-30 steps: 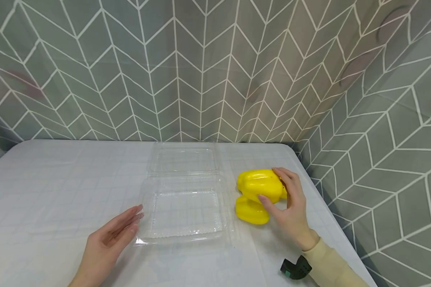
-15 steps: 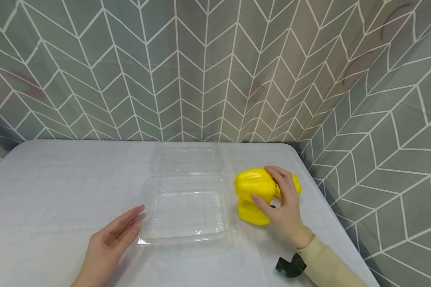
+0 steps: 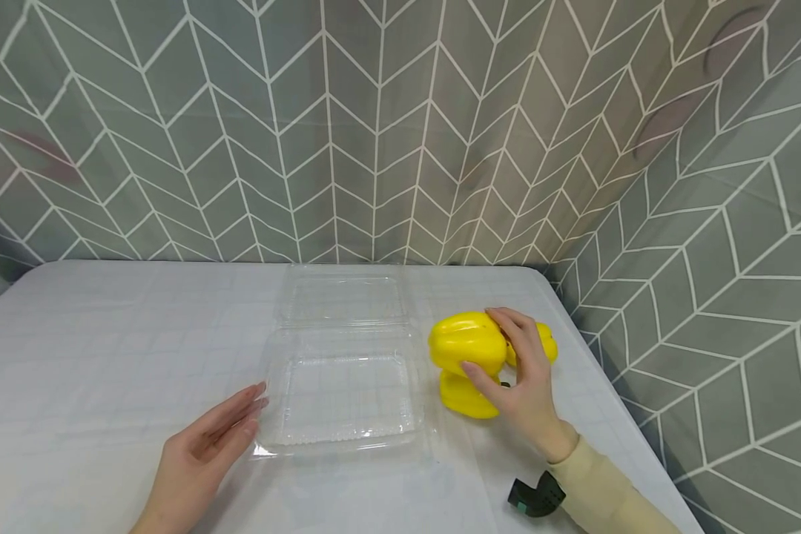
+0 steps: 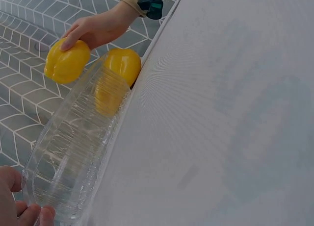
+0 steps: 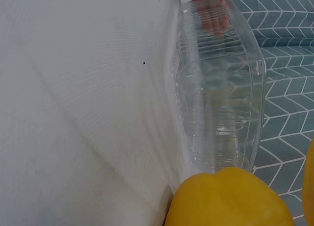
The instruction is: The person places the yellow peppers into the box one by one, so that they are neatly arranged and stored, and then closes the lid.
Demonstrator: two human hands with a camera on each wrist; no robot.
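Note:
My right hand [image 3: 523, 382] grips a yellow bell pepper [image 3: 467, 343] by its stem end, thumb on the near side and fingers over the top. In the left wrist view, this pepper [image 4: 67, 62] hangs above the table. A second yellow pepper [image 3: 469, 397] lies just below it, and a third yellow pepper [image 3: 547, 343] shows partly behind my right hand. A clear plastic clamshell container [image 3: 347, 437] lies opened flat, its lid [image 3: 343, 297] toward the wall. My left hand [image 3: 203, 452] rests its extended fingertips against the container's left side; the left wrist view shows these fingers [image 4: 29, 213] at its corner.
A white cloth covers the table [image 3: 127, 348]. A patterned grey curtain [image 3: 354, 133] stands behind it and along the right side. A black wrist device [image 3: 537, 495] sits beside the right sleeve [image 3: 601, 482].
My right hand has moved left with the gripped pepper, uncovering the third pepper behind it and the stem of the one below. My left hand and the container have stayed put.

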